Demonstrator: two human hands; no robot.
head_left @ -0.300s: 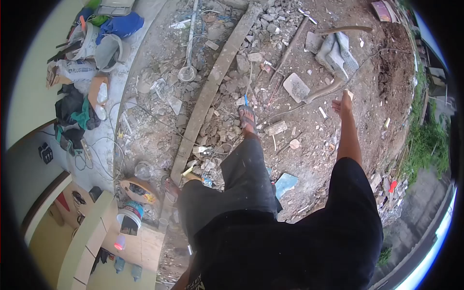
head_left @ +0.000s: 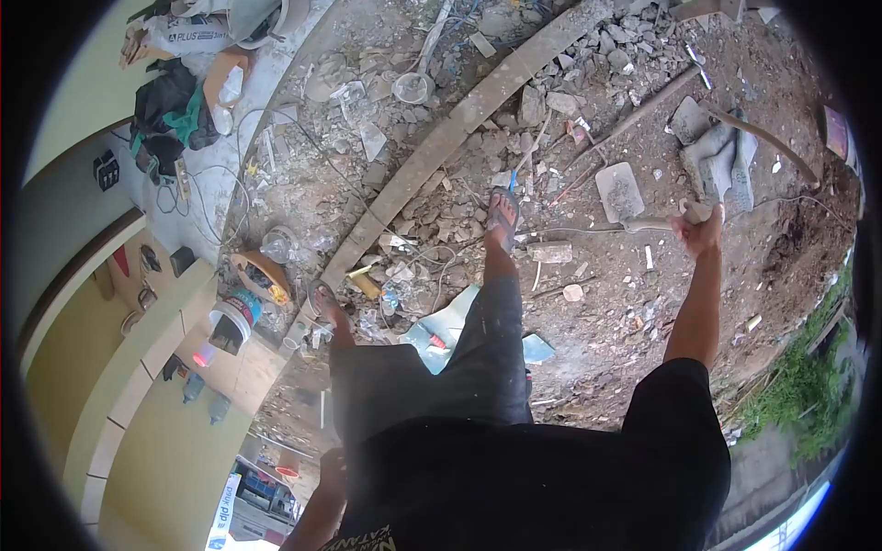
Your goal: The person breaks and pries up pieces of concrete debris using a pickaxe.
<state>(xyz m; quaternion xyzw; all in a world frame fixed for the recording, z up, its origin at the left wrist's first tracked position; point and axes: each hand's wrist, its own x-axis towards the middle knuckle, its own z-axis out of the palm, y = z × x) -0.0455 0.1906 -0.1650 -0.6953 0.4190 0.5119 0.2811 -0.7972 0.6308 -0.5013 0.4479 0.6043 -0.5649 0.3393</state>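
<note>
1. Wooden handle [head_left: 643, 224]: the right hand [head_left: 700, 230] has its grip clamped around the end of it, arm stretched forward; the shaft runs away from the grip toward the person's forward foot [head_left: 503, 213].
2. The left hand [head_left: 333, 468] hangs low beside the hip at the bottom of the view; whether its grip is apart or together cannot be told.
3. Just beyond the right grip lie grey boots [head_left: 721, 156] and a flat slab [head_left: 620, 191]; a curved stick [head_left: 767, 142] lies past them.
4. Rubble covers the ground between grip and foot, with a small block [head_left: 549, 252] below the shaft.
5. A long concrete beam [head_left: 459, 119] crosses well to the grip's left.
6. To the grip's right, bare dirt [head_left: 799, 243] gives open room up to the grass edge [head_left: 799, 404].
</note>
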